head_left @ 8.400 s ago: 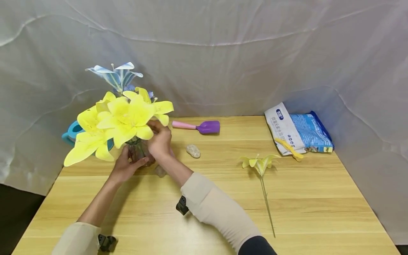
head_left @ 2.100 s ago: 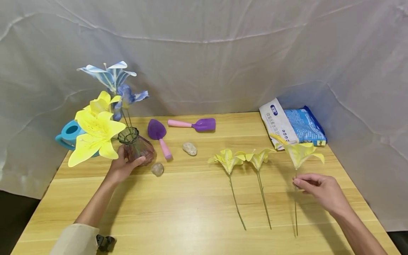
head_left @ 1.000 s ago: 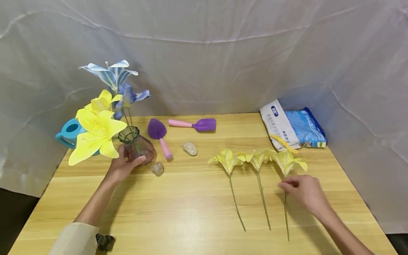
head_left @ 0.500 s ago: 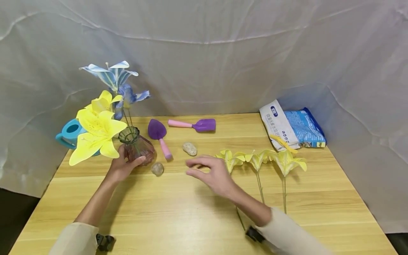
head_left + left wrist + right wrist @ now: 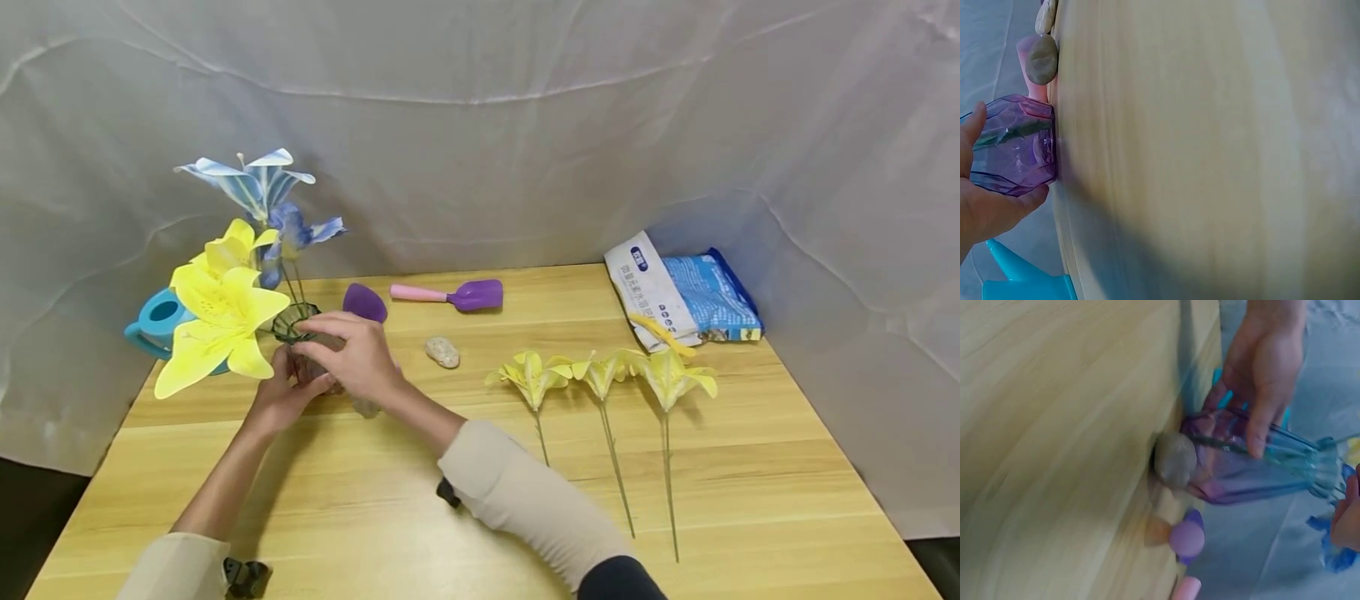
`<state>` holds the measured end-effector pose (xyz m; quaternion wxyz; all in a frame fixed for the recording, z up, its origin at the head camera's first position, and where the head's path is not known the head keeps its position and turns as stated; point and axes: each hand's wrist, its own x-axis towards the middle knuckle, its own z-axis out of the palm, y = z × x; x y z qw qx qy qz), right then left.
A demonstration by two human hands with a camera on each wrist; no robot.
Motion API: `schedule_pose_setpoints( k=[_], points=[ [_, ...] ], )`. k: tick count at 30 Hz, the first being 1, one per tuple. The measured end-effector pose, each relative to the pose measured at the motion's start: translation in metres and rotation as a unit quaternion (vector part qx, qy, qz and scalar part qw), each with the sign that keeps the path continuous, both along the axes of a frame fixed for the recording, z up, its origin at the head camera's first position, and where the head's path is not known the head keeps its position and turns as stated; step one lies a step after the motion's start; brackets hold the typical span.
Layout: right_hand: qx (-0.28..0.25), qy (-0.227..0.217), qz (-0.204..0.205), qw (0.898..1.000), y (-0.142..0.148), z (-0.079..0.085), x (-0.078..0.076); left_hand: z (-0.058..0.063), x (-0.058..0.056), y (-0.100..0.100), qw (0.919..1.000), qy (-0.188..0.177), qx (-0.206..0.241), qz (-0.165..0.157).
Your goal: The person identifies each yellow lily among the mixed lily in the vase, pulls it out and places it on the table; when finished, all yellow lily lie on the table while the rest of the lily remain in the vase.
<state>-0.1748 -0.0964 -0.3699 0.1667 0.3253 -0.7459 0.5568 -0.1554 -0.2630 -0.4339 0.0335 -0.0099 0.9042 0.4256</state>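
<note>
1. My left hand [image 5: 281,400] is wrapped around the glass vase [image 5: 1013,145] in the left middle of the head view; in the left wrist view my thumb and fingers curl round its purple faceted body.
2. My right hand [image 5: 352,354] is at the vase's green rim [image 5: 292,321], fingers loosely bent over the mouth. I cannot tell whether they pinch a stem or only touch the rim.
3. The vase stands upright on the wooden table [image 5: 450,500], at its left rear part.
4. It holds yellow lilies [image 5: 213,321] leaning out to the left and blue lilies [image 5: 255,187] rising higher, toward the upper left of the frame.
5. A grey stone [image 5: 1174,460] lies against the vase's base; a paler stone [image 5: 442,352] lies to its right, near the centre.
6. Three yellow lilies [image 5: 600,375] lie side by side right of centre, stems toward the lower edge.
7. A purple scoop [image 5: 453,295] lies behind them, a blue-and-white bag [image 5: 686,292] at the right, a teal watering can [image 5: 153,321] at the far left.
</note>
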Motion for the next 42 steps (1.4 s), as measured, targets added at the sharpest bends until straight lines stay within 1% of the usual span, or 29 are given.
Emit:
schedule_pose_setpoints(
  k=[3,6,9,11,12,14,17,18,20,21,22,24,26,27,28,30,33,34,35,36,38,40,41,42],
  points=[
    [0.031,0.000,-0.009,0.999,-0.016,-0.004,-0.003,-0.001,0.003,-0.003,0.9997,0.020,0.008,-0.011],
    [0.049,0.029,-0.018,0.998,-0.027,-0.005,-0.004,-0.001,0.004,-0.006,0.9987,0.041,0.015,-0.028],
    [0.063,0.069,-0.039,0.995,-0.032,-0.006,-0.007,0.000,0.003,-0.006,0.9984,0.036,0.019,-0.040],
    [0.072,0.085,-0.049,0.993,-0.032,-0.006,-0.009,0.000,0.002,-0.004,0.9985,0.029,0.019,-0.042],
    [0.078,0.090,-0.053,0.991,-0.032,-0.007,-0.010,0.000,0.000,-0.004,0.9977,0.035,0.033,-0.049],
    [0.095,0.094,-0.055,0.990,-0.032,-0.007,-0.011,0.000,-0.002,-0.003,0.9950,0.059,0.056,-0.057],
    [0.116,0.094,-0.056,0.987,-0.033,-0.006,-0.013,0.004,-0.002,0.001,0.9873,0.111,0.090,-0.070],
    [0.123,0.095,-0.059,0.986,-0.034,-0.006,-0.014,0.006,-0.002,0.003,0.9846,0.122,0.099,-0.076],
    [0.139,0.099,-0.072,0.983,-0.035,-0.006,-0.015,0.012,0.001,0.006,0.9824,0.136,0.101,-0.079],
    [0.141,0.097,-0.077,0.982,-0.036,-0.006,-0.015,0.015,0.003,0.009,0.9828,0.133,0.100,-0.079],
    [0.140,0.095,-0.081,0.982,-0.036,-0.006,-0.015,0.018,0.005,0.011,0.9849,0.126,0.094,-0.072],
    [0.135,0.091,-0.086,0.983,-0.037,-0.006,-0.014,0.021,0.008,0.012,0.9862,0.120,0.092,-0.068],
    [0.124,0.082,-0.084,0.985,-0.037,-0.005,-0.013,0.021,0.010,0.013,0.9869,0.113,0.101,-0.056],
    [0.112,0.080,-0.078,0.987,-0.038,-0.004,-0.012,0.021,0.011,0.012,0.9857,0.112,0.113,-0.054],
    [0.098,0.083,-0.071,0.989,-0.037,-0.002,-0.011,0.019,0.010,0.012,0.9831,0.117,0.128,-0.057],
    [0.065,0.095,-0.051,0.992,-0.036,0.001,-0.008,0.016,0.007,0.011,0.9729,0.137,0.167,-0.082],
    [0.012,0.120,-0.013,0.993,-0.032,0.010,-0.004,0.013,0.002,0.010,0.9626,0.153,0.193,-0.113],
    [-0.003,0.130,-0.003,0.992,-0.030,0.014,-0.003,0.012,0.000,0.009,0.9638,0.152,0.187,-0.115],
    [-0.015,0.138,0.005,0.990,-0.029,0.019,-0.002,0.011,-0.001,0.008,0.9685,0.147,0.170,-0.107],
    [-0.025,0.146,0.010,0.989,-0.027,0.024,0.000,0.009,-0.001,0.007,0.9733,0.139,0.153,-0.100],
    [-0.041,0.160,0.013,0.986,-0.024,0.035,0.003,0.005,-0.001,0.004,0.9863,0.110,0.099,-0.071],
    [-0.047,0.173,0.009,0.984,-0.019,0.047,0.009,0.002,0.000,0.002,0.9925,0.085,0.074,-0.048],
    [-0.048,0.180,0.006,0.983,-0.015,0.054,0.012,0.001,0.001,0.001,0.9944,0.075,0.064,-0.039],
    [-0.048,0.186,0.005,0.981,-0.011,0.060,0.016,0.000,0.001,0.001,0.9947,0.069,0.066,-0.036]
  ],
)
